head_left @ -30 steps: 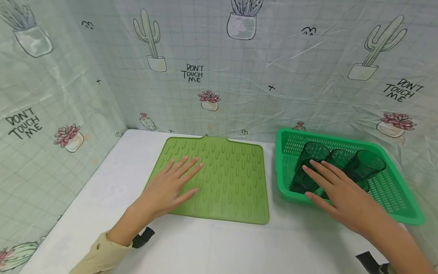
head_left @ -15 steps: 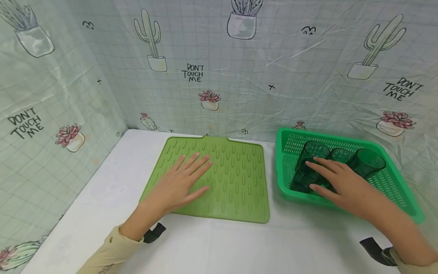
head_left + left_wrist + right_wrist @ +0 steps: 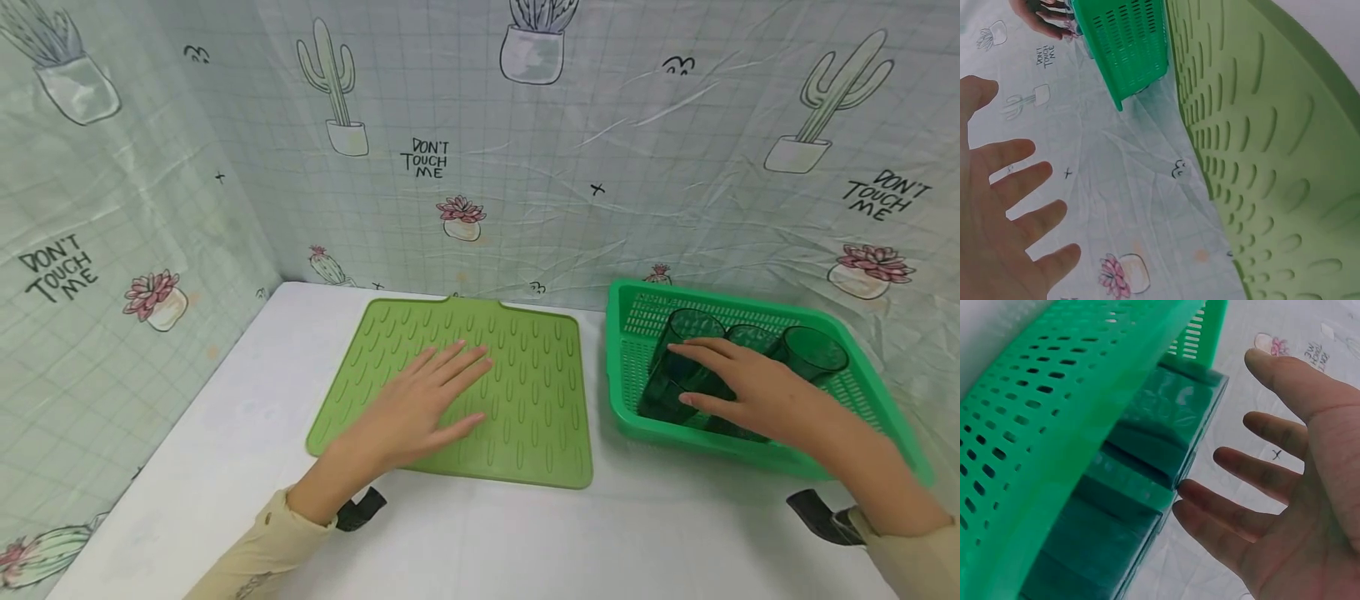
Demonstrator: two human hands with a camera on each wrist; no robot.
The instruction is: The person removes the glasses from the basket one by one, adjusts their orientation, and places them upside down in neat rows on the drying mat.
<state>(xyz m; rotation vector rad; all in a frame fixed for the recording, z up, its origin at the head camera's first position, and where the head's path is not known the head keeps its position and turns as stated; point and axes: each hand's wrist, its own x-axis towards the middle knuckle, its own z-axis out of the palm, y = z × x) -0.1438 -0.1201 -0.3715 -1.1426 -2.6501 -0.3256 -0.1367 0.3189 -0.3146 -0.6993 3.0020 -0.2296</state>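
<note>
Cups (image 3: 678,367) in the green basket (image 3: 877,433) sit under the released right hand (image 3: 750,387), fingertips just touching one.

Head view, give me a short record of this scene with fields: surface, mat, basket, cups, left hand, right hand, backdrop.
surface: white table
mat: light green ridged mat, flat on the table, left of the basket
basket: green slotted basket
cups: dark green cups lying in the basket
left hand: left hand, fingers straight, on the mat
right hand: right hand, fingers spread over the cups, contact unclear
backdrop: cactus-print sheet
</note>
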